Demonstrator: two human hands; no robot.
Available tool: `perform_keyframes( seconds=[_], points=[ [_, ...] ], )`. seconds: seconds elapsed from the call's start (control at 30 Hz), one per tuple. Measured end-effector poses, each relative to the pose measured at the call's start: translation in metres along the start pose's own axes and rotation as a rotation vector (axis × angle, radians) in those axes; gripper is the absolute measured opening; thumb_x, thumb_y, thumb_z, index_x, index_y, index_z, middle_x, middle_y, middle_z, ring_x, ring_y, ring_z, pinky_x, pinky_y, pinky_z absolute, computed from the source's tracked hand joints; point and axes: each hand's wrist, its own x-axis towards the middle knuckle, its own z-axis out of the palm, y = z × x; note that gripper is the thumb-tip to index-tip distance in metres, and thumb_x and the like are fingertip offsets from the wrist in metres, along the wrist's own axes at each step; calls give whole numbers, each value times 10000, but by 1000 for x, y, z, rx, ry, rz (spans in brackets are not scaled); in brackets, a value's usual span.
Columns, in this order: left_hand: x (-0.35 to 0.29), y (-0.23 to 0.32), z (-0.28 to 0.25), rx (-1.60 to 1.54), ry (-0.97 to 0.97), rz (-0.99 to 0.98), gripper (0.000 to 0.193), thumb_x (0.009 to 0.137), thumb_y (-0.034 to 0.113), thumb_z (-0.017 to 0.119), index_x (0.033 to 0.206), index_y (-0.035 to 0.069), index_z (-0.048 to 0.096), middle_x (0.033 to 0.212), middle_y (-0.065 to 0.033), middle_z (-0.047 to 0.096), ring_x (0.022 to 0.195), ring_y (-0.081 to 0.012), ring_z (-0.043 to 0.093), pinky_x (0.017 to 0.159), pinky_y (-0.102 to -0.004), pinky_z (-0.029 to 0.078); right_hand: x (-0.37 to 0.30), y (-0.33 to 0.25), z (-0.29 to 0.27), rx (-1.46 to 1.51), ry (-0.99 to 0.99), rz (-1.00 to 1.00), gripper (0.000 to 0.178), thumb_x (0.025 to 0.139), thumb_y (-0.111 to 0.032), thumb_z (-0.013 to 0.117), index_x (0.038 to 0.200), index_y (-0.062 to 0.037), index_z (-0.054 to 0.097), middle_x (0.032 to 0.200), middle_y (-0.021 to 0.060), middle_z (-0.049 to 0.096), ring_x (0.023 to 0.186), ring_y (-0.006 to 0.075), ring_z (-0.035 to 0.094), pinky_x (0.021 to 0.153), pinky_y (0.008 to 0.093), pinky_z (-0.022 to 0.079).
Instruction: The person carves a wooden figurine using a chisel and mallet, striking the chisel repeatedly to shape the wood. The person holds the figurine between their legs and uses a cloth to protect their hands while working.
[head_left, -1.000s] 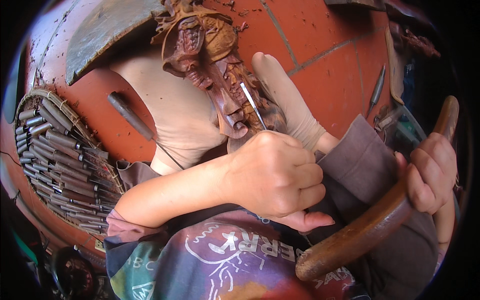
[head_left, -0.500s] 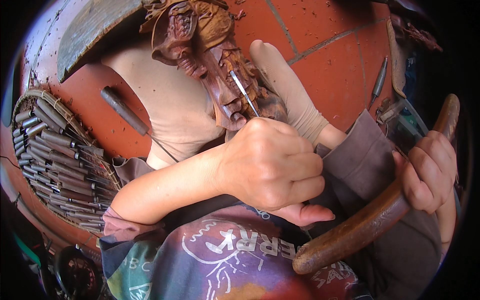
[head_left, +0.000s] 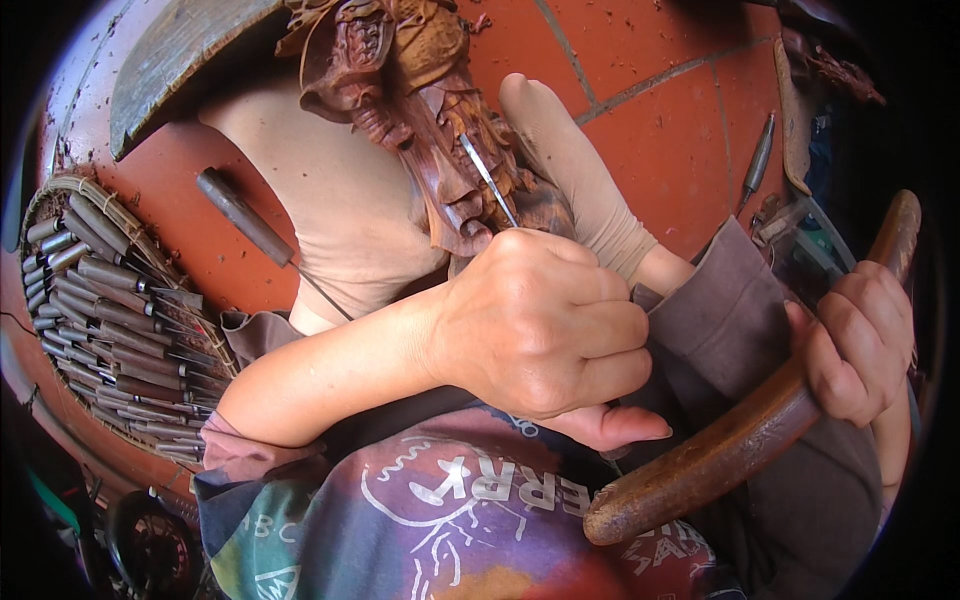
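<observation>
The left hand (head_left: 540, 320) grips a thin chisel (head_left: 488, 180) set against the wooden carving (head_left: 420, 110); right of the carving, the right hand (head_left: 860, 340) clasps a curved wooden mallet (head_left: 740, 450).

At the lower middle of the frame a multicoloured printed shirt (head_left: 450, 520) shows white line drawings. A brownish-mauve sleeve (head_left: 730, 320) covers the right forearm; the left forearm (head_left: 330, 370) is bare below a pushed-up cuff, possibly the same garment.
</observation>
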Motion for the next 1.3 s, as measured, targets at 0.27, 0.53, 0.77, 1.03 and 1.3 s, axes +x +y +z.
perform_keyframes(
  seconds=[0.27, 0.53, 0.77, 1.03, 1.3],
  points=[
    [0, -1, 2, -7, 2, 5, 460, 807, 429, 715, 526, 154, 477, 555, 47, 377, 441, -86, 385, 400, -243, 236, -1, -1, -3, 13, -28, 10, 344, 685, 109, 756, 881, 37, 482, 669, 139, 524, 536, 260, 517, 465, 386, 418],
    [-1, -2, 1, -15, -3, -10, 458, 811, 417, 716, 525, 152, 476, 557, 48, 382, 438, -91, 392, 393, -247, 244, 6, -1, -3, 4, -30, 8, 336, 687, 103, 757, 872, 39, 484, 674, 142, 524, 537, 263, 519, 469, 395, 421],
    [16, 0, -7, -188, 43, -106, 470, 780, 436, 754, 527, 137, 493, 555, 26, 389, 425, -123, 389, 387, -277, 241, 6, -8, -10, -8, -61, 67, 359, 698, 120, 758, 904, 42, 474, 695, 152, 530, 575, 285, 541, 493, 399, 435],
    [17, -1, -11, -196, 68, -71, 478, 792, 451, 743, 534, 136, 491, 547, 18, 372, 419, -136, 389, 390, -292, 233, -5, -15, -32, -120, -45, 142, 454, 747, 163, 734, 1034, 55, 399, 864, 241, 577, 649, 331, 576, 554, 453, 519],
    [12, -2, -8, -132, 66, -66, 477, 797, 417, 735, 522, 150, 451, 544, 25, 386, 421, -129, 391, 389, -280, 236, -10, 8, -29, -157, 2, 7, 449, 748, 177, 726, 1035, 62, 400, 842, 247, 577, 656, 338, 580, 546, 447, 517]
  ],
)
